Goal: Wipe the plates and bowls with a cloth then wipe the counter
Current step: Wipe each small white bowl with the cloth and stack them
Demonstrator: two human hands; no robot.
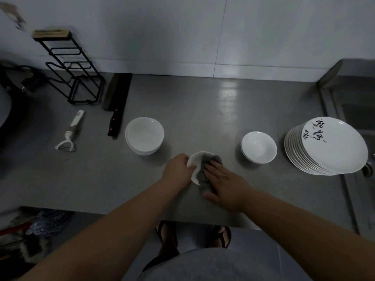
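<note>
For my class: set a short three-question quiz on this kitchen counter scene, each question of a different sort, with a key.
1. True or false: the left hand grips the small white bowl while the right hand presses the grey cloth into it with flat fingers.
2. Multiple choice: what lies just left of the left stack of white bowls? A) a dark-handled knife B) a glass jug C) a green sponge
3. Fill in: the stack of white plates with black brush lettering stands at the steel counter's ____ end.
Key: 1 true; 2 A; 3 right.
</note>
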